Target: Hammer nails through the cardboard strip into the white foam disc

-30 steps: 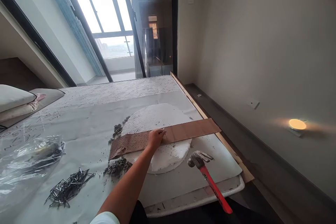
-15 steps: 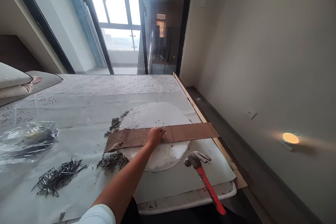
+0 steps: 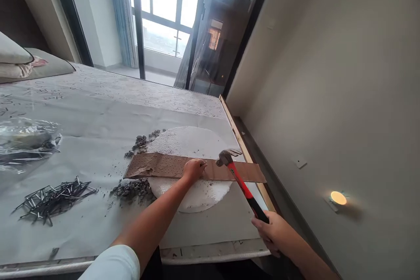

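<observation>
My left hand [image 3: 193,170] is closed in a pinch on a small nail, resting on the brown board [image 3: 236,170]. Only a bit of the nail shows at the fingertips. Rows of small holes dot the board's left half, and its left end is torn. Under the board lies a round white foam slab [image 3: 197,199]. My right hand [image 3: 272,232] grips the black end of a red-handled claw hammer [image 3: 241,181]. The hammer's head is raised over the board, right of my left hand. A pile of nails [image 3: 54,199] lies at the left.
Grey crumbs [image 3: 133,190] lie around the board's left end. A clear plastic bag [image 3: 28,140] sits at far left on the grey sheet [image 3: 95,135] covering the mattress. A wooden rail [image 3: 238,133] runs along the right edge, near the wall with a lit lamp [image 3: 337,198].
My right hand has come into view, holding the hammer, whose head has moved up and left over the board. My left hand keeps its pinch on the board. The view has tilted.
</observation>
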